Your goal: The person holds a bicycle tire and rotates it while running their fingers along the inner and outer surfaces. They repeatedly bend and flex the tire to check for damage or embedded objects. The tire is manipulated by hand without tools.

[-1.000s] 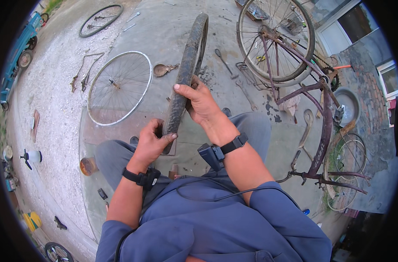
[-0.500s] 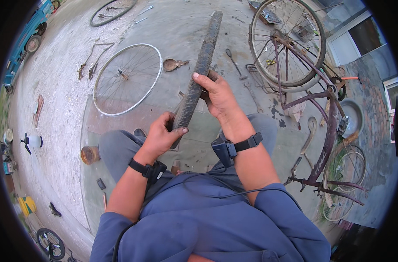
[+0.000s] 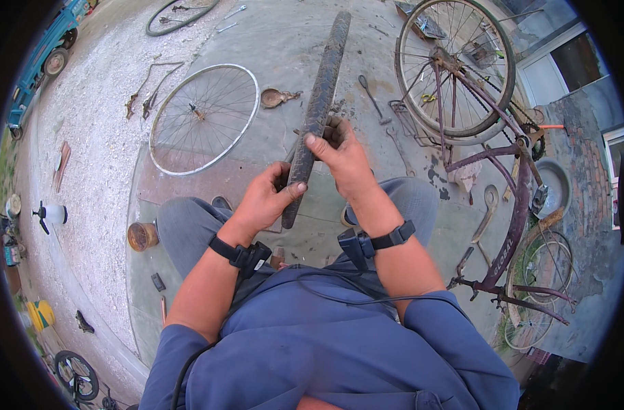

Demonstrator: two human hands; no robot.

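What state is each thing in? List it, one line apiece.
Bicycle tyre: off its rim, held in both hands.
Left hand: grip closed on the tyre's lower end.
Right hand: grip closed on the tyre higher up.
Bare wheel rim: flat on the ground, no tyre.
Bicycle frame: lying on its side, rusty.
Spoked wheel: tyre on, at the frame's end.
Rusty can: on the ground by the left knee.

no packages, labels, signs or screens in view.
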